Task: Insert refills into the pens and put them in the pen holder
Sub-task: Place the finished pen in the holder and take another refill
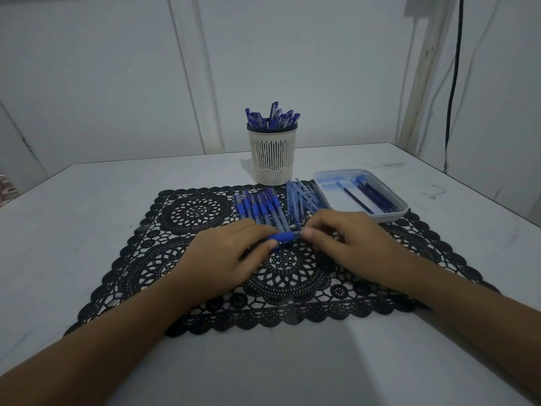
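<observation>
1 pen [283, 237] is held level just above the black lace mat [202, 213], between both hands. The left hand [228, 254] is curled, with thumb and fingertips pinched on the blue grip section. The right hand [351, 244] is curled too, fingertips pinched at the pen's clear end. Whether a refill or a barrel is under those fingers cannot be told, as it is hidden. The step is judged to be joining or screwing the pen parts together.

Behind the hands, a row of grip sections [257, 208] is laid on the mat. A loose pile of clear barrels [304, 194] sits just beside it on the right. Dark refills [370, 196] lie in the white tray [405, 208] at the mat's far right corner. The pen holder [272, 155] stands upright behind the row, on the table [87, 206], already stocked with capped pens [273, 117].

Risks, as judged:
- The 2 halves could be joined crooked if not lined up, so the thread jams or the refill tip gets bent.
- The row and pile lie close to the knuckles, so a careless wrist move could scatter them or roll pieces off the mat.
- The holder is crowded, so a pen pushed in hard could catch on the others or tip the holder.
</observation>
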The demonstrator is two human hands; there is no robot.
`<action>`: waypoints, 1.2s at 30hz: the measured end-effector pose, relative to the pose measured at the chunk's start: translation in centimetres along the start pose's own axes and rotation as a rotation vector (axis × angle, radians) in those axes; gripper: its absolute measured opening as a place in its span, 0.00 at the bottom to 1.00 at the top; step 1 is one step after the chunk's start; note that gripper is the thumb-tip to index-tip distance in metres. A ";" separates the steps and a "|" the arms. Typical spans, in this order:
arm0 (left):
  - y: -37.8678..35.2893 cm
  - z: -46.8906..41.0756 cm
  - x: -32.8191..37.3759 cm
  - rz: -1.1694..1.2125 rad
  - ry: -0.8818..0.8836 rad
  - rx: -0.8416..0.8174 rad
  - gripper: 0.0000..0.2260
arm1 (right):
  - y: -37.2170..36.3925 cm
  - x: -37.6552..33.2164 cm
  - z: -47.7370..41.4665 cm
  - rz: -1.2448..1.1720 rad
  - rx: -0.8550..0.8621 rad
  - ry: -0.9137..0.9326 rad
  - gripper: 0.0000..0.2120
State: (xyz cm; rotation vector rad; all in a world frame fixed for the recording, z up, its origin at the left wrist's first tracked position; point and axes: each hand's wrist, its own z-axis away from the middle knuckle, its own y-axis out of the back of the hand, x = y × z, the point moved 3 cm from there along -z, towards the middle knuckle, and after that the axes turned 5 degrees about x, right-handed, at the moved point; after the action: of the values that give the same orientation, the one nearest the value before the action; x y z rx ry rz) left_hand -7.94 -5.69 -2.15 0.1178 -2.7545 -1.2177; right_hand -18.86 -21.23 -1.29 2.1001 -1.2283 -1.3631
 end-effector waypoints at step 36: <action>0.0 -0.1 0.4 -0.025 -0.021 0.027 0.16 | -0.4 0.8 -0.1 0.116 0.024 0.115 0.14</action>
State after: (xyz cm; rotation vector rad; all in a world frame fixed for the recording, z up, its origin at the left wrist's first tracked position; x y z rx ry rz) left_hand -8.28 -5.81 -2.02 0.1436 -2.7966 -1.1953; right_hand -18.48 -21.67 -1.92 2.0577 -1.3025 -1.1673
